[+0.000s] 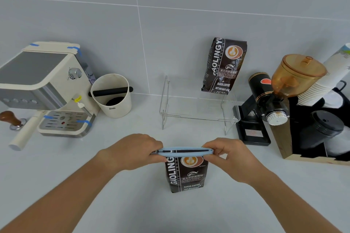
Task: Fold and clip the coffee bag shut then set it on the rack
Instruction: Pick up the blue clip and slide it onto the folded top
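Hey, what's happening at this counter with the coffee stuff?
A person is sealing a coffee bag that stands on the counter. Both hands hold a long light-blue clip across the bag's top, the left hand at one end and the right hand at the other. The clear rack behind it already holds a second bag leaning against the wall; the clipped bag is not on it yet.

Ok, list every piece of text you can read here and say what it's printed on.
"GAOLING", "BAKED.COFFEE", "NET.WEIGHT": coffee bag under the blue clip, between the hands.
"AOLINGYU", "BAKED.COFFEE", "NET.WEIGHT:454": second coffee bag on the clear rack.
Small logo on the white tub: too small to read.
Yellow tag on the coffee machine and labels on the grinder: blurred.
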A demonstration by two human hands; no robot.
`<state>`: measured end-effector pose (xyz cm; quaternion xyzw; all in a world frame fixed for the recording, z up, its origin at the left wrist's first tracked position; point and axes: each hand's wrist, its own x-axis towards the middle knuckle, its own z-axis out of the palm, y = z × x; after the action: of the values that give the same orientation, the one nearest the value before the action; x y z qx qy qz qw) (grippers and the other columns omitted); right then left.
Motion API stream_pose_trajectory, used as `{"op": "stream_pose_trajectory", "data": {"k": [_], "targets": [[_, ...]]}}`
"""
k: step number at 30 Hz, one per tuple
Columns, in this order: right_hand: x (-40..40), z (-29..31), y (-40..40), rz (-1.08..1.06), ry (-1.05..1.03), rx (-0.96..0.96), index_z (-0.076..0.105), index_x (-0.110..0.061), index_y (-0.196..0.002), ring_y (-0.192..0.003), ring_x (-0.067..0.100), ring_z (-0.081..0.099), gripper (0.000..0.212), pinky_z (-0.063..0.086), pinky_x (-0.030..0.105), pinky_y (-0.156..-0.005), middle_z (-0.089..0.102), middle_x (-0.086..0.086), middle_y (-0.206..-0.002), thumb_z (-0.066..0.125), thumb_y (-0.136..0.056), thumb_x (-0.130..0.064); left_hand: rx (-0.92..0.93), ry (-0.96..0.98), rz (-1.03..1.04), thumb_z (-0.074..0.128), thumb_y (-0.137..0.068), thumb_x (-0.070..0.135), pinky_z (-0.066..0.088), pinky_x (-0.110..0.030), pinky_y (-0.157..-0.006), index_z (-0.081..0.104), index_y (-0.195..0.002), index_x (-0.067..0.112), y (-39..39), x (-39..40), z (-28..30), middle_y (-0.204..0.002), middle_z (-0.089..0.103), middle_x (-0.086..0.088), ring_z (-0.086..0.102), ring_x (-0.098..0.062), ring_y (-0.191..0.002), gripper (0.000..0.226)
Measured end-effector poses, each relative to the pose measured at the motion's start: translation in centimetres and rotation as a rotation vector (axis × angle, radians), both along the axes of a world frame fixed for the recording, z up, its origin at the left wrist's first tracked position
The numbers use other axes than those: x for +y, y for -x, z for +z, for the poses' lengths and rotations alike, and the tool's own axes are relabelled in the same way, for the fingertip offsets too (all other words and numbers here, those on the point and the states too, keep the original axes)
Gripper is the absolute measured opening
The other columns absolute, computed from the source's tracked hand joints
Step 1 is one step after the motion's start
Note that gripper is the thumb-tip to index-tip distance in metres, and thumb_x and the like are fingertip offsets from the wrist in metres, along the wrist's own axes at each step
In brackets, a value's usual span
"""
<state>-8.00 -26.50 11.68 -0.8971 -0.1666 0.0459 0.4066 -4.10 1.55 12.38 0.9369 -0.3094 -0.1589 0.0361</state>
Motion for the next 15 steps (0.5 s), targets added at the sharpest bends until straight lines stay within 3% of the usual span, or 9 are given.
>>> {"op": "stream_pose_trajectory", "data": {"k": [3, 8, 12, 15], "targets": [[0.26, -0.38, 0.18, 0.03, 0.049, -0.062, 0.074, -0.025, -0.096, -0.073, 0.014, 0.061, 0.013, 0.051, 0.017, -0.068, 0.068, -0.005, -0.078, 0.073, -0.083, -0.021, 0.021, 0.0, -0.001, 0.041, -0.093, 0.055, 0.031, -0.029, -0.058, 0.055, -0.09, 0.016, 0.21, -0.19, 0.05, -0.071, 0.046, 0.007, 0.044, -0.016, -0.07, 0.042], [0.42, -0.49, 0.44, -0.002, 0.076, -0.122, 0.075, -0.017, -0.097, -0.076, 0.013, 0.059, 0.014, 0.039, 0.003, -0.056, 0.062, -0.015, -0.074, 0.074, -0.083, -0.018, 0.002, 0.015, 0.009, 0.039, -0.095, 0.052, 0.032, -0.029, -0.063, 0.054, -0.086, 0.017, 0.62, -0.29, -0.19, -0.064, 0.039, 0.009, 0.042, -0.017, -0.069, 0.038], [0.5, -0.8, 0.7, 0.005, 0.083, -0.148, 0.074, -0.014, -0.099, -0.075, 0.012, 0.058, 0.016, 0.037, 0.002, -0.053, 0.061, -0.011, -0.075, 0.072, -0.084, -0.019, 0.005, 0.053, -0.001, 0.041, -0.095, 0.05, 0.031, -0.029, -0.056, 0.053, -0.08, 0.017, 0.73, -0.09, -0.24, -0.06, 0.038, 0.009, 0.043, -0.016, -0.065, 0.038], [0.52, -0.85, 0.81, 0.005, 0.074, -0.156, 0.074, -0.014, -0.099, -0.077, 0.014, 0.057, 0.015, 0.037, 0.001, -0.054, 0.063, -0.008, -0.077, 0.072, -0.084, -0.018, 0.006, 0.063, 0.006, 0.042, -0.095, 0.05, 0.025, -0.019, -0.049, 0.045, -0.074, 0.023, 0.78, -0.05, -0.07, -0.059, 0.038, 0.01, 0.037, -0.009, -0.057, 0.034]]}}
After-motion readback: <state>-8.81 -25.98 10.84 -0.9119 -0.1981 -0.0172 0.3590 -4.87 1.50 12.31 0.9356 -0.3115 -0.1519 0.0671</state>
